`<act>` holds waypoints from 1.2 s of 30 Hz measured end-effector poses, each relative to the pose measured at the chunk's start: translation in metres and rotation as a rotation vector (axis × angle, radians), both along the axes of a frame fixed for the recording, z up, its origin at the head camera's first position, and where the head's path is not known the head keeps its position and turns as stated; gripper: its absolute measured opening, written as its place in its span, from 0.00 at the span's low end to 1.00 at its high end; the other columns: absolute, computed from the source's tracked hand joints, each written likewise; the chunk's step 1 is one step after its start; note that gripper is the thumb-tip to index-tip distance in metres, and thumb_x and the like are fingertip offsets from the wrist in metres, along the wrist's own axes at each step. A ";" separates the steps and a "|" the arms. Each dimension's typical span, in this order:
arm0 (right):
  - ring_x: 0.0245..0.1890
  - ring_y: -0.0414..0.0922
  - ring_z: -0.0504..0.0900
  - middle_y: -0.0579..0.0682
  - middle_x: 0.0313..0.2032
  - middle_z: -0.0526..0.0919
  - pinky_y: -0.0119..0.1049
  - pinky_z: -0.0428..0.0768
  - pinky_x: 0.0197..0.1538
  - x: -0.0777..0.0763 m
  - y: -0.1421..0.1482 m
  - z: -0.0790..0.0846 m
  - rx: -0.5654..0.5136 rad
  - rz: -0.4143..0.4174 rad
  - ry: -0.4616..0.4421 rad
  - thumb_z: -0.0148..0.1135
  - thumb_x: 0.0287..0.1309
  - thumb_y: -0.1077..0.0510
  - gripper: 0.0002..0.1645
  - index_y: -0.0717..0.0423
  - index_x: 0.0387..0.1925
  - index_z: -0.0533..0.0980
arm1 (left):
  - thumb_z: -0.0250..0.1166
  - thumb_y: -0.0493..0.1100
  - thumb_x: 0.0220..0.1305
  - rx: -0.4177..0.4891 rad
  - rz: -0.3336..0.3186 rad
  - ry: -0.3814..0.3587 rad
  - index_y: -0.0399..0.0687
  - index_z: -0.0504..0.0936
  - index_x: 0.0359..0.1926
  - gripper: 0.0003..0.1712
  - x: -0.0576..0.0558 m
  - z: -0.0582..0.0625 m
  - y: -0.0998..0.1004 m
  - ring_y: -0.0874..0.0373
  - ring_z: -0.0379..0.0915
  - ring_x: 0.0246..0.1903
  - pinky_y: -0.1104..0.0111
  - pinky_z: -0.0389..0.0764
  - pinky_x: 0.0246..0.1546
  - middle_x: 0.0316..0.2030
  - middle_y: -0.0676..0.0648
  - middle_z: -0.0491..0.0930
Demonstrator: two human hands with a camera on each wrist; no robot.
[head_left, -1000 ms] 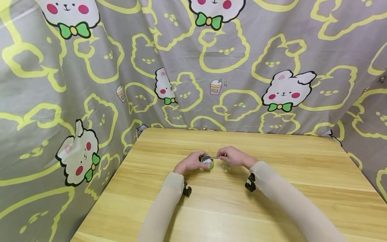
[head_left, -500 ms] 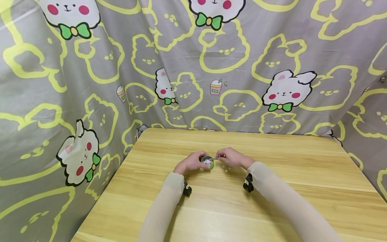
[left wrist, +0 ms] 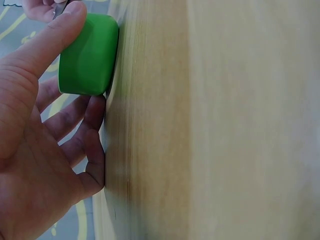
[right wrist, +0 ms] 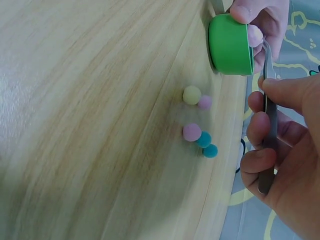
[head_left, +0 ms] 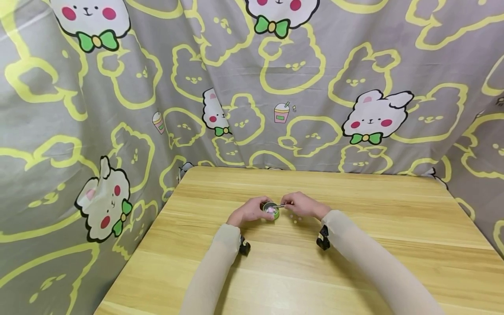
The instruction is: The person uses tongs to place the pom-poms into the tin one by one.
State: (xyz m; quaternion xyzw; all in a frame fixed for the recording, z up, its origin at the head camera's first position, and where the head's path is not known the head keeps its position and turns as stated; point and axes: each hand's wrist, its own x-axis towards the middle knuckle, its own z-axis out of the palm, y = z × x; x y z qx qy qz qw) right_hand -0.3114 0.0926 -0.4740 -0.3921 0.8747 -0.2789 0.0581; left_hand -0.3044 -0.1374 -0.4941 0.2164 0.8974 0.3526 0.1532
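A small round green container [right wrist: 231, 45] stands on the table. My left hand [head_left: 252, 210] holds it, thumb on the near side and fingers beyond, as the left wrist view shows. My right hand [head_left: 303, 204] pinches a pair of metal tweezers [right wrist: 270, 120] between thumb and fingers. The tweezers point left into the container's mouth, their tips at a fuzzy pink pom-pom [right wrist: 255, 36] near the rim. More pale pom-poms show inside in the head view. Beneath my right hand lie a yellow pom-pom [right wrist: 192, 95], pink pom-poms [right wrist: 191, 132] and teal pom-poms [right wrist: 203, 139].
The wooden table [head_left: 275, 271] spreads around both hands. A grey curtain [head_left: 244, 65] with cartoon rabbits hangs behind it and along the sides. Each wrist wears a small black camera, one at the left wrist [head_left: 244, 246] and one at the right wrist [head_left: 323, 238].
My right hand and forearm have shifted slightly left, and the teal pom-poms beneath have gone out of sight in the head view. My left hand keeps its hold on the container.
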 end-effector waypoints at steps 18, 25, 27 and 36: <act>0.35 0.42 0.79 0.47 0.34 0.82 0.40 0.76 0.43 -0.003 0.001 -0.002 0.045 -0.032 0.020 0.58 0.61 0.65 0.07 0.55 0.38 0.80 | 0.73 0.52 0.52 0.006 -0.007 0.015 0.55 0.76 0.51 0.26 -0.002 -0.001 -0.001 0.62 0.72 0.42 0.66 0.71 0.46 0.42 0.56 0.77; 0.35 0.42 0.79 0.46 0.34 0.82 0.41 0.76 0.43 -0.003 0.002 -0.004 0.066 -0.017 0.064 0.58 0.60 0.64 0.06 0.55 0.38 0.80 | 0.73 0.51 0.52 0.005 -0.011 0.013 0.54 0.76 0.51 0.26 -0.001 -0.002 0.001 0.62 0.72 0.42 0.67 0.71 0.46 0.42 0.56 0.77; 0.35 0.41 0.78 0.46 0.34 0.82 0.40 0.76 0.43 -0.003 0.002 -0.004 0.064 -0.021 0.056 0.58 0.60 0.64 0.06 0.55 0.38 0.80 | 0.73 0.51 0.52 0.006 -0.008 0.012 0.55 0.76 0.51 0.26 -0.001 -0.003 0.001 0.62 0.72 0.42 0.67 0.71 0.46 0.41 0.57 0.77; 0.35 0.41 0.77 0.47 0.35 0.82 0.41 0.76 0.42 -0.003 0.009 -0.003 0.062 -0.037 0.033 0.57 0.61 0.65 0.07 0.55 0.39 0.80 | 0.73 0.51 0.52 0.014 -0.017 0.015 0.54 0.77 0.51 0.25 -0.002 -0.001 -0.001 0.62 0.72 0.41 0.67 0.72 0.45 0.41 0.57 0.77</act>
